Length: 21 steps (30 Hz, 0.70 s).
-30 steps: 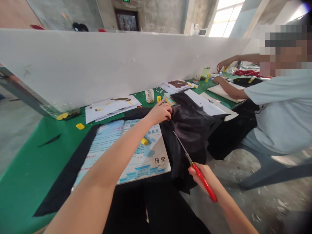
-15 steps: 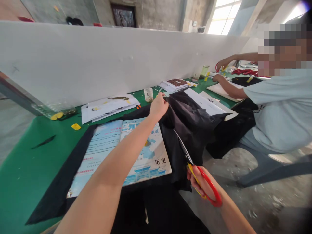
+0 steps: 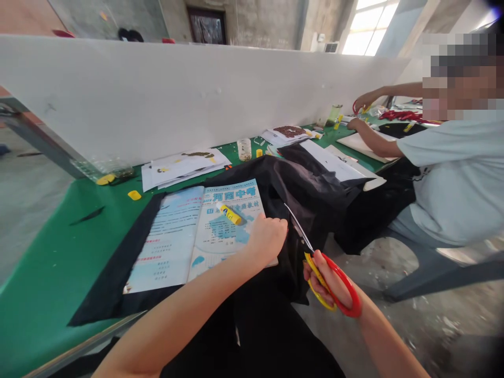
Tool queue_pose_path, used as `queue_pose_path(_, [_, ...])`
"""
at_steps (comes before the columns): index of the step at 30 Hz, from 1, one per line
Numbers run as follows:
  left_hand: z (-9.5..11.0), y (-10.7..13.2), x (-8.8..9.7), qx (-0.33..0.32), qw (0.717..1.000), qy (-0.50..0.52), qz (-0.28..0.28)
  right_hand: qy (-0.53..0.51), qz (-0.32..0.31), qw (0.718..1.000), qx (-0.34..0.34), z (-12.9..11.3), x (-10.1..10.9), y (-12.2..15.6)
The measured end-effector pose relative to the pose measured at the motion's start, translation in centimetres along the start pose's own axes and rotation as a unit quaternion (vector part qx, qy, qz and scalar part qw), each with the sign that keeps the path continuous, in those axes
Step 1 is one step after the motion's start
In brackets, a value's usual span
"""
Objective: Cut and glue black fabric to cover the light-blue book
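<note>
A black cloth (image 3: 315,194) lies over the green table (image 3: 47,252) and hangs off its near edge. An open booklet (image 3: 197,231) with blue print rests on the cloth, with a yellow glue stick (image 3: 230,214) on top. My left hand (image 3: 268,237) is closed, pinching the cloth at the booklet's right edge. My right hand (image 3: 328,278) grips red and yellow scissors (image 3: 315,257), whose open blades point up into the cloth just right of my left hand.
A white partition (image 3: 189,94) runs along the table's far side. Paper sheets (image 3: 185,165), a small jar (image 3: 244,149) and yellow caps lie behind the booklet. A person in a light shirt (image 3: 452,178) sits at the right, hands on papers.
My left hand let go of the cloth's far edge and came back to grip it beside the booklet's near right corner. The scissors' handles opened and the blades moved slightly forward.
</note>
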<state>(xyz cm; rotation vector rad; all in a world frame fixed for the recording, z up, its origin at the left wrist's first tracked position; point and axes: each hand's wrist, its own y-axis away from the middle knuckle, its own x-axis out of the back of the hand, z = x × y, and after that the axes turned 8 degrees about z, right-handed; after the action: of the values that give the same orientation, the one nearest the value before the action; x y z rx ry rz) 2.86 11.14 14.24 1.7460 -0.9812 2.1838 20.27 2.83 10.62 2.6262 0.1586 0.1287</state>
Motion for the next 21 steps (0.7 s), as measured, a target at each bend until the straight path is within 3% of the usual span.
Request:
queue_pose_path(7, [0.3, 0.4, -0.1, -0.042, 0.999, -0.007, 0.01, -0.007, -0.014, 0.999, -0.037, -1.3, -1.0, 0.1])
queue_pose_path(15, [0.0, 0.1, 0.6, -0.055, 0.997, -0.057, 0.02, 0.103, 0.058, 0.992, -0.037, -2.9, -2.0, -1.2])
queue_pose_path(18, [-0.4, 0.2, 0.9, -0.041, 0.998, -0.043, 0.026, 0.116, 0.081, 0.99, -0.028, -3.0, -1.5, -1.1])
queue_pose_path(21, [-1.3, 0.3, 1.0, 0.015, 0.999, -0.029, 0.021, 0.055, 0.041, 0.998, -0.007, -2.3, 0.0, -0.6])
